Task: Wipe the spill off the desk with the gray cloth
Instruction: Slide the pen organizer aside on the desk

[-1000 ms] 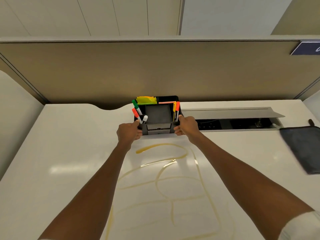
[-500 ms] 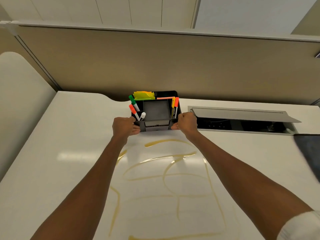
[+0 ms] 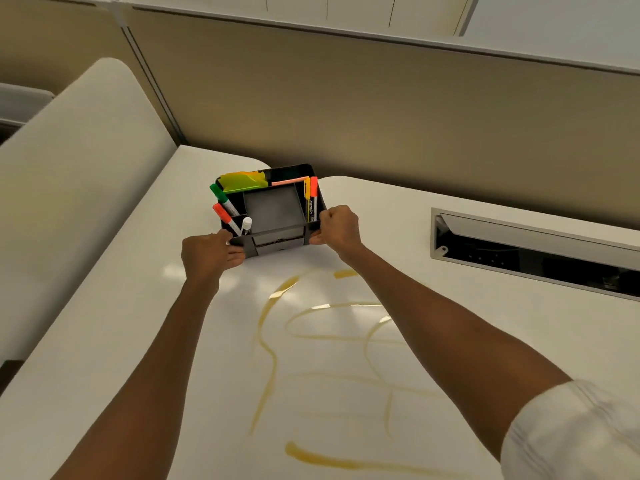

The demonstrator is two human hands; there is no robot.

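Observation:
A yellow-brown spill [image 3: 273, 372] runs in looping streaks over the middle of the white desk [image 3: 104, 341]. At the desk's far edge stands a black desk organizer [image 3: 273, 216] holding markers and sticky notes. My left hand [image 3: 207, 254] grips its front left corner and my right hand [image 3: 337, 226] grips its front right corner. The gray cloth is out of view.
An open cable tray [image 3: 540, 251] with a raised metal flap is sunk into the desk at the right. A beige partition wall [image 3: 381, 109] runs along the back. A rounded white side panel [image 3: 69, 168] stands on the left.
The view has swung left, so the gray cloth at the right has left the frame. Both hands have carried the organizer leftward and farther from the cable tray and spill.

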